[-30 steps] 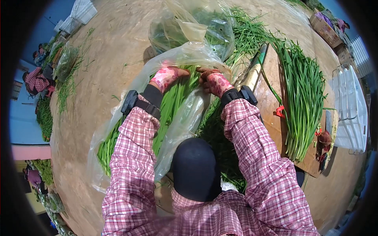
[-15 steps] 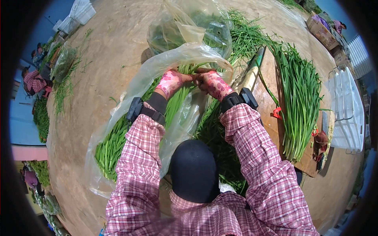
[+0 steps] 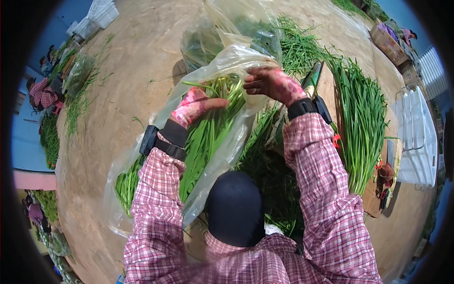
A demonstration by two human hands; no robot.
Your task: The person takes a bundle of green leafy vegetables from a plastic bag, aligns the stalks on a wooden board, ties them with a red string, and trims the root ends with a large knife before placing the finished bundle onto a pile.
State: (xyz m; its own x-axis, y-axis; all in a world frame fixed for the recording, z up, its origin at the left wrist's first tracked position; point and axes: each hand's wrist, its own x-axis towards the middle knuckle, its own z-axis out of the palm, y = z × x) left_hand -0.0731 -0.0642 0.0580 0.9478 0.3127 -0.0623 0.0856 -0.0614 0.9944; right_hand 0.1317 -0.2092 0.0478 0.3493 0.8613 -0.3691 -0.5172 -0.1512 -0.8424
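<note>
A clear plastic bag point(image 3: 213, 166) lies slantwise before me, its mouth at the far end, with long leafy green stalks that look like garlic chives point(image 3: 201, 154) inside. My left hand point(image 3: 198, 105), in a pink patterned fingerless sleeve, rests over the stalks' pale ends at the bag's mouth. Its thumb stretches out to the right, and the other fingers are partly hidden. One bent stalk point(image 3: 193, 84) sticks out just beyond this hand. My right hand point(image 3: 273, 85) is raised beside the right side of the bag's mouth, fingers apart and pointing left, near the gathered plastic.
Another filled plastic bag point(image 3: 231, 38) stands beyond, next to loose greens point(image 3: 302, 45). To the right, a bundle of green stalks point(image 3: 362, 123) lies on a wooden board point(image 3: 326, 90) near a knife-like blade point(image 3: 314, 75). White crates point(image 3: 416, 137) stand farther right. People point(image 3: 42, 94) sit at far left.
My hands have come apart from where they met at the bag's mouth. The left moved slightly left and nearer, the right moved right. The pale stalk ends now show between them.
</note>
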